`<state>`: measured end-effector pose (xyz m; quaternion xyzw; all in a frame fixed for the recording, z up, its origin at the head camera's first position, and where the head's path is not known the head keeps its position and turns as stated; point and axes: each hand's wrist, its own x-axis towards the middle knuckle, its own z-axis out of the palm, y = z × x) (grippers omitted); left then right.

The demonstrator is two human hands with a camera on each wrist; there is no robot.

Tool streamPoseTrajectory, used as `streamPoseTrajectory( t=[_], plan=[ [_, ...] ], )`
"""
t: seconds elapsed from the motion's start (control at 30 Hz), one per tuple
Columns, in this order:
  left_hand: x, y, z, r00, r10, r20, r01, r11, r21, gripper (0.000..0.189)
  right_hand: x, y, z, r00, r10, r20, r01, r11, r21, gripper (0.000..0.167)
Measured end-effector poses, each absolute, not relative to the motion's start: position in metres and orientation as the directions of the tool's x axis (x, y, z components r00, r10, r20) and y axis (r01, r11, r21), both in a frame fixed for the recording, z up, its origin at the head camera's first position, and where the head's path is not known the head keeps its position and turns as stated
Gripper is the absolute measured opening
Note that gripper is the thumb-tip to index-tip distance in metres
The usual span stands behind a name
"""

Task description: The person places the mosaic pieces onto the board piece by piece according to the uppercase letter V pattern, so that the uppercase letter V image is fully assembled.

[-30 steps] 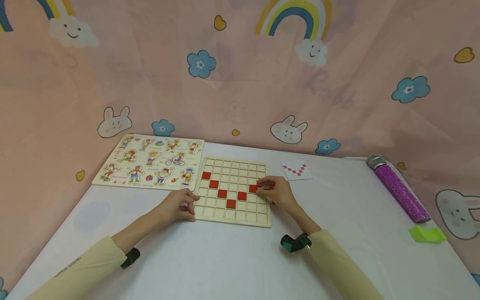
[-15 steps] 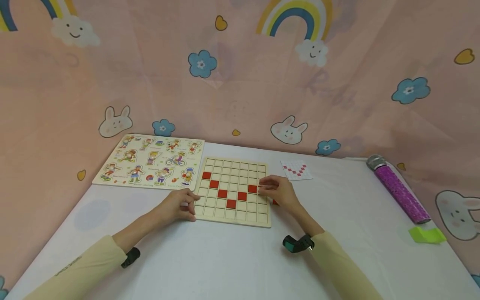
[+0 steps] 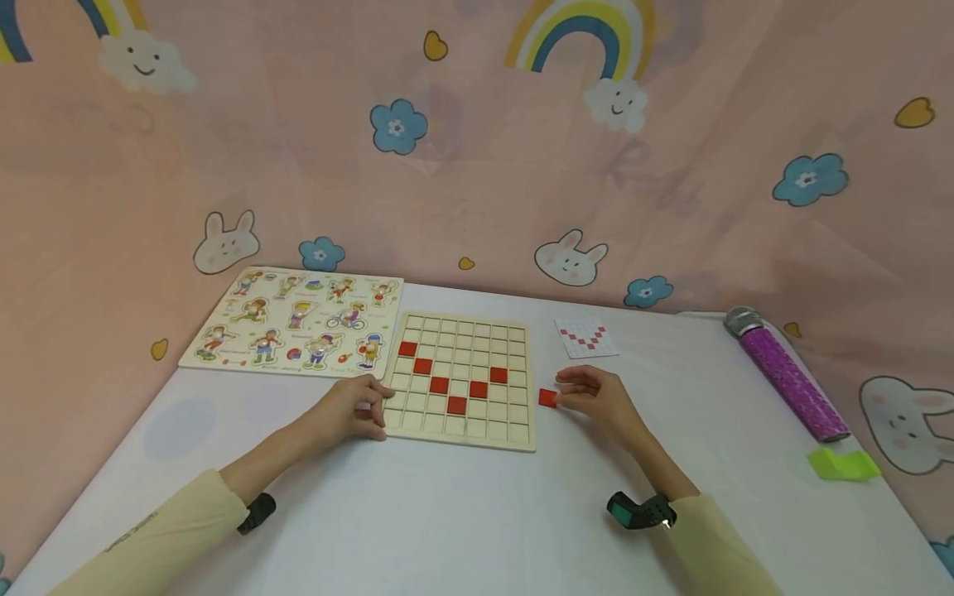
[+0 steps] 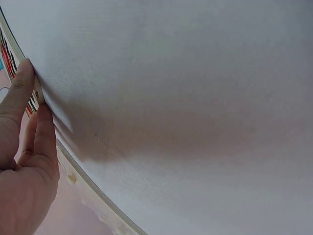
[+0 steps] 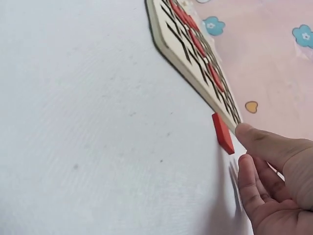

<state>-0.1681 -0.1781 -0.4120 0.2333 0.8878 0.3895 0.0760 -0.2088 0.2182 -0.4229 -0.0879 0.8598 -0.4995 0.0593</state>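
A wooden grid board (image 3: 477,426) lies mid-table, with several red square tiles (image 3: 456,406) set in its cells in a V shape. At its lower left edge my left hand (image 3: 349,407) holds the board with thumb and fingertips; the left wrist view shows this hand (image 4: 29,152) against the edge. Right of the board a loose red tile (image 3: 547,398) lies on the table. My right hand (image 3: 604,401) is just beside it, fingers loosely bent. In the right wrist view a small gap separates the tile (image 5: 223,133) from the fingertips.
A card (image 3: 586,338) printed with a red V pattern lies behind the right hand. A picture puzzle board (image 3: 257,325) sits at the back left. Far right are a purple glitter microphone (image 3: 793,382) and a bright green piece (image 3: 844,465). A patterned pink cloth stands behind the table.
My right hand has let go of the red tile in the board's right part and moved right, off the board, to the loose tile. My left hand has stayed at the board's edge.
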Motion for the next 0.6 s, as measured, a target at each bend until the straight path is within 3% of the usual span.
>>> streamPoseTrajectory(
  t=[0.4,0.6],
  plan=[
    [-0.1679,-0.1775,-0.4117,-0.883,0.468,0.026,0.332,0.586,0.739,0.021,-0.2091,0.2157,-0.4317,-0.973,-0.219,0.073,-0.190,0.581,-0.792,0.030],
    [-0.1681,-0.1777,-0.4112,-0.890,0.455,0.019,0.314,0.582,0.750,0.021,-0.2158,0.2146,-0.4302,-0.951,-0.295,0.094,-0.257,0.580,-0.773,0.032]
  ],
)
